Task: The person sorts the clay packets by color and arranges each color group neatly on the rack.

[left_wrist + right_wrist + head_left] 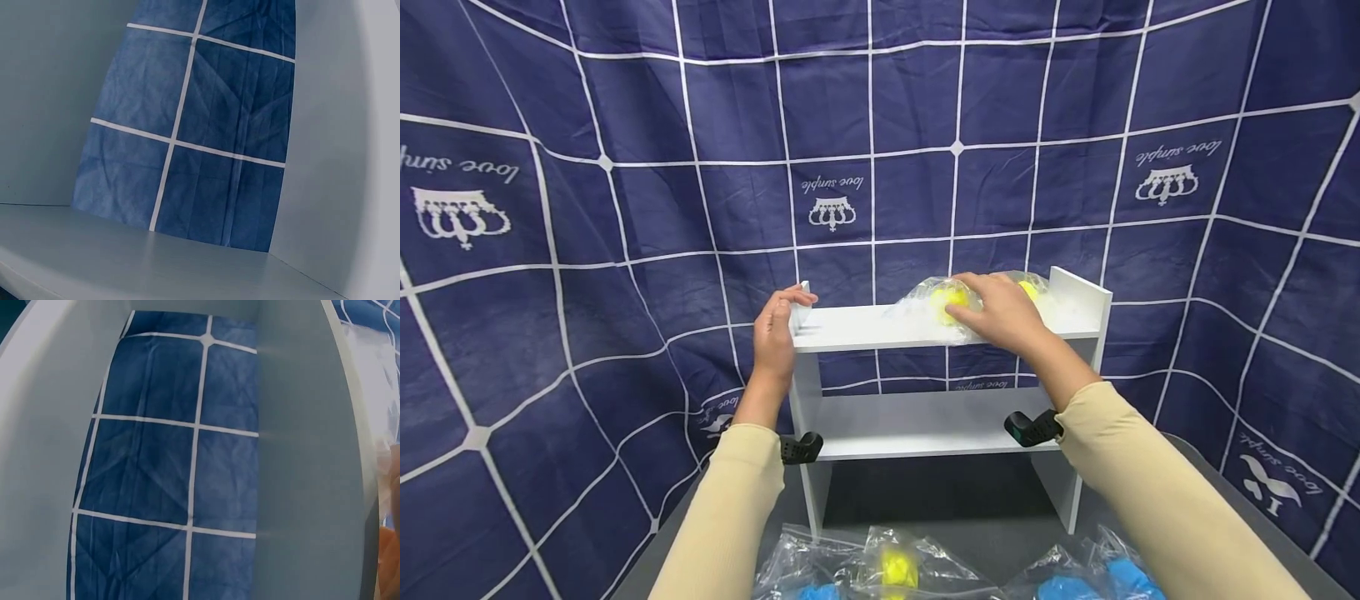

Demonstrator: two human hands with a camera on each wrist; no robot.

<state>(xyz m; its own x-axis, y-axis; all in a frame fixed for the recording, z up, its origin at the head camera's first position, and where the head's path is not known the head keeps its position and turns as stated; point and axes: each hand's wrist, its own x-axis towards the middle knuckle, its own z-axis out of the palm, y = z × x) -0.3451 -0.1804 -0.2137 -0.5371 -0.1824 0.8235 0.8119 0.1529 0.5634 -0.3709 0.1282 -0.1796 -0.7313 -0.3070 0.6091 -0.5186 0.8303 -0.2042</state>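
A white two-tier shelf [925, 427] stands ahead of me in the head view. At the top of its left side panel, my left hand [773, 337] grips the edge, fingers over it and thumb in front. My right hand [1011, 312] is over the top board, thumb and fingers around a clear plastic bag [917, 304] with a yellow lump in it. Just behind that hand, another clear bag with a yellow lump [1028, 290] lies near the right side panel [1082, 300]. The right wrist view shows part of the clear bag [375, 394] at its edge.
In front of the shelf, at the bottom of the head view, lie several clear bags, one with a yellow lump [898, 571], others with blue lumps [1067, 586]. A dark blue curtain [917, 200] with white grid lines hangs behind and at both sides.
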